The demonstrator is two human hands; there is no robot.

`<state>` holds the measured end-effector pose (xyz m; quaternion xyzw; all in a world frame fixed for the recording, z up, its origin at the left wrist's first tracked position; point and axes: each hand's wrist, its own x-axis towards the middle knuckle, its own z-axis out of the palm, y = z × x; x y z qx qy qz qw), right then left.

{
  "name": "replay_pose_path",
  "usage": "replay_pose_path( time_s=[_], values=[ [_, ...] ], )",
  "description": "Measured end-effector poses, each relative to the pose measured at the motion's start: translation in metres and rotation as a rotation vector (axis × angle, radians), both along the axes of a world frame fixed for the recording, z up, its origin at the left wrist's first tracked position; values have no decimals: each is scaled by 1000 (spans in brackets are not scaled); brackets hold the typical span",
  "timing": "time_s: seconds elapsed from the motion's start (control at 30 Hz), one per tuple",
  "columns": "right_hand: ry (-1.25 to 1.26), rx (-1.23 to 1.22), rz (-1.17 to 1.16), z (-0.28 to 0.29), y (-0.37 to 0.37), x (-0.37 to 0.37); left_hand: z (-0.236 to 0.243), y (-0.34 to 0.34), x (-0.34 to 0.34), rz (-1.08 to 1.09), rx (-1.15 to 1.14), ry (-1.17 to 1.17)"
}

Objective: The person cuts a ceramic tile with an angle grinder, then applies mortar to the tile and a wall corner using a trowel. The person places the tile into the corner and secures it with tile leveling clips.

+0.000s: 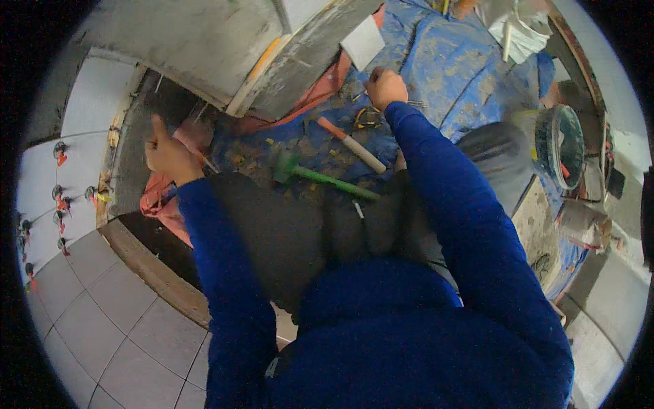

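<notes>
My left hand [170, 158] is at the left, beside the grey strip along the wall, with one finger stretched up and the others partly bent. I see nothing held in it. Farther away and right of centre, my right hand [387, 88] is closed over the dirty blue tarp [436, 78]. Whatever its fingers grip, if anything, is hidden. Just beyond it lies a white square tile piece [363, 42]. Nearer to me are a black and yellow tool [368, 118], a pale stick with an orange end [353, 145] and a green mallet [327, 180].
A large grey panel [191, 41] fills the far left. White wall tiles [95, 99] carry several red tile-levelling clips [60, 153]. Grey floor tiles [136, 354] lie at the lower left. On the right stand a bucket [560, 146] and a bare board [538, 232]; a white bag [521, 34] lies farther off.
</notes>
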<state>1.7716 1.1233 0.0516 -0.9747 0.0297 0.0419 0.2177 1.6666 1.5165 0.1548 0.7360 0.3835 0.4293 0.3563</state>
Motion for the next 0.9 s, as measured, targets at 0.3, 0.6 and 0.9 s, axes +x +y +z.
replay_pose_path(
  time_s=[0.3, 0.6, 0.9],
  values=[
    [144, 12, 720, -96, 123, -89, -6, 12, -36, -143, -400, -289],
    [376, -195, 671, -113, 242, -104, -10, 3, -32, -123, -566, -315],
    [231, -241, 709, -152, 247, -101, -28, 20, -29, -156, -649, -286]
  ],
)
